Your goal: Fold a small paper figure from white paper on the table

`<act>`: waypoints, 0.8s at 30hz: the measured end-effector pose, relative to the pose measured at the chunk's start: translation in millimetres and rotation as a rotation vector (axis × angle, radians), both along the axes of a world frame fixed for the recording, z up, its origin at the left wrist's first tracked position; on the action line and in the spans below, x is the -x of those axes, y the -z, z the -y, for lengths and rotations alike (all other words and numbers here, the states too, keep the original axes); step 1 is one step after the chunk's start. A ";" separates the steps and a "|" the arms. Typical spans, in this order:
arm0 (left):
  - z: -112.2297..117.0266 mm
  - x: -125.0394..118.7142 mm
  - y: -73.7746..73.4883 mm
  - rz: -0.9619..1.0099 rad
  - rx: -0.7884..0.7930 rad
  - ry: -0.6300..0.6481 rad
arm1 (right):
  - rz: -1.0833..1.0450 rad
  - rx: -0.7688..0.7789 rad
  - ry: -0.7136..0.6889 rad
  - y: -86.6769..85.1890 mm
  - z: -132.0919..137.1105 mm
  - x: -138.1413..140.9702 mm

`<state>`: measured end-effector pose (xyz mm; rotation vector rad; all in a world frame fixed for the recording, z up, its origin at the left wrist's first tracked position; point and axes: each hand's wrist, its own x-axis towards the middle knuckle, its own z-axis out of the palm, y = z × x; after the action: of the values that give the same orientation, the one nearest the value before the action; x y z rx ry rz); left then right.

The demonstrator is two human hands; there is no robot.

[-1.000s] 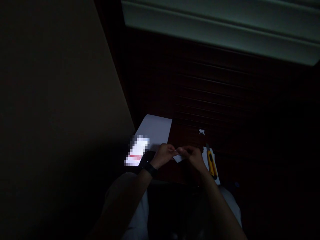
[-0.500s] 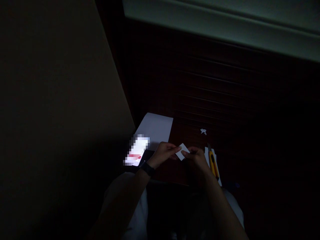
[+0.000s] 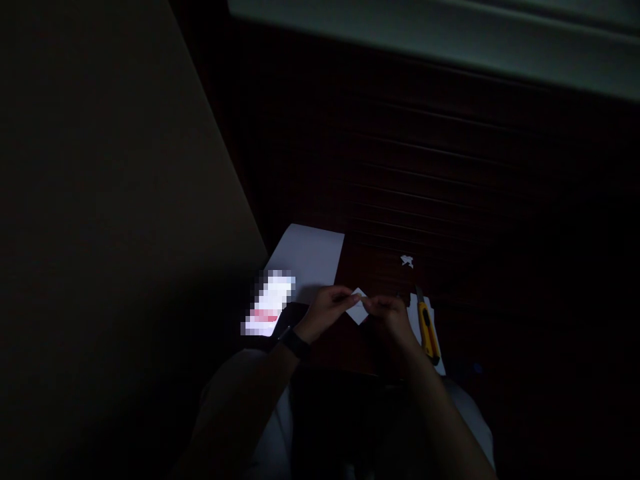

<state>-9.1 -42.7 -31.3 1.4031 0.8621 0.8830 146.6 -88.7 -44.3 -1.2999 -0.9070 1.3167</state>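
Note:
Between my two hands is a small white square of paper (image 3: pixel 359 313), turned so that one corner points down. My left hand (image 3: pixel 325 311), with a dark watch (image 3: pixel 296 343) on its wrist, pinches the paper's left side. From the other side my right hand (image 3: pixel 393 315) grips it too, the fingertips of both hands almost meeting near its top. The dim light hides the finer detail of the fingers and of any fold in the paper.
A lit phone screen (image 3: pixel 269 307), pixelated, overlaps a large white sheet (image 3: pixel 313 257) on the left. To the right, a yellow utility knife (image 3: pixel 427 331) lies on white paper (image 3: pixel 415 319). White scraps (image 3: pixel 407 261) rest farther back on the dark surface. A wall (image 3: pixel 125 167) rises at left.
My right fingers have shifted up the paper square toward its top, beside the left fingertips. The paper sits slightly lower and further left. The camera view has shifted a little.

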 end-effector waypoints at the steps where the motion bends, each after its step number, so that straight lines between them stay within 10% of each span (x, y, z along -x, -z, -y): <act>1: 0.5 -1.5 1.5 0.032 0.025 -0.016 | 0.009 -0.019 0.011 0.3 -0.5 0.9; 12: -3.7 -8.4 21.5 0.111 0.192 -0.332 | 0.417 -0.146 0.156 4.7 -2.1 21.5; 24: -6.2 -9.8 9.4 0.122 0.096 -0.155 | 0.552 -0.209 0.138 -2.9 3.1 20.1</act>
<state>0.7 -36.6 -40.7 1.1990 0.9169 1.0212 126.5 -91.8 -41.4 -1.5557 -1.2673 0.7366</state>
